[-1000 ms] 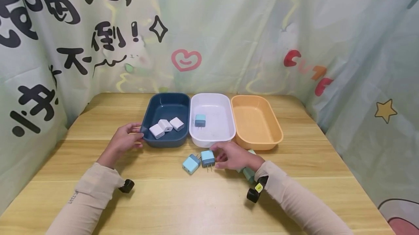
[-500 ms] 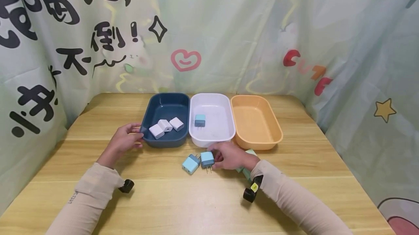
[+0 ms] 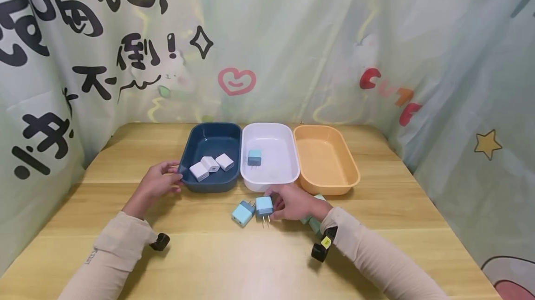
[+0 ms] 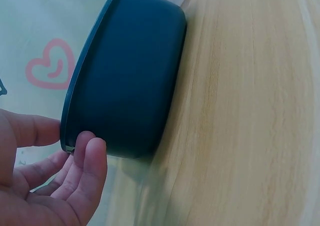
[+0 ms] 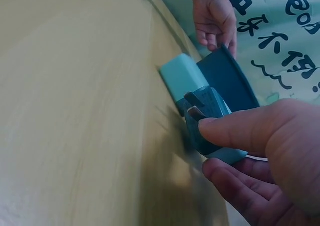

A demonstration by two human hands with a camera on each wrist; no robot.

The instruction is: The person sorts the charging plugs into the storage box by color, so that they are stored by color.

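My right hand (image 3: 291, 201) pinches a light-blue and dark-blue USB charger (image 3: 264, 205) between thumb and fingertips, its metal prongs pointing toward me. A matching charger (image 3: 243, 213) lies just left of it on the table. In the right wrist view, the thumb presses the gripped charger (image 5: 204, 117) near the prongs. My left hand (image 3: 158, 180) holds the near-left rim of a dark blue tray (image 3: 215, 141). Fingers of that hand touch the tray's outer wall (image 4: 125, 70) in the left wrist view. Partly hidden beneath my right wrist are green chargers (image 3: 314, 224).
Three white chargers (image 3: 210, 164) lie in the dark blue tray. Beside it stand a white tray (image 3: 277, 160) with one blue charger (image 3: 254, 157) inside, then an orange tray (image 3: 328, 160). A printed curtain (image 3: 284, 44) hangs behind the wooden table (image 3: 200, 258).
My right hand has moved slightly left and taken the nearer blue charger between thumb and fingers. The left hand stays at the dark blue tray. The head view has tilted up slightly.
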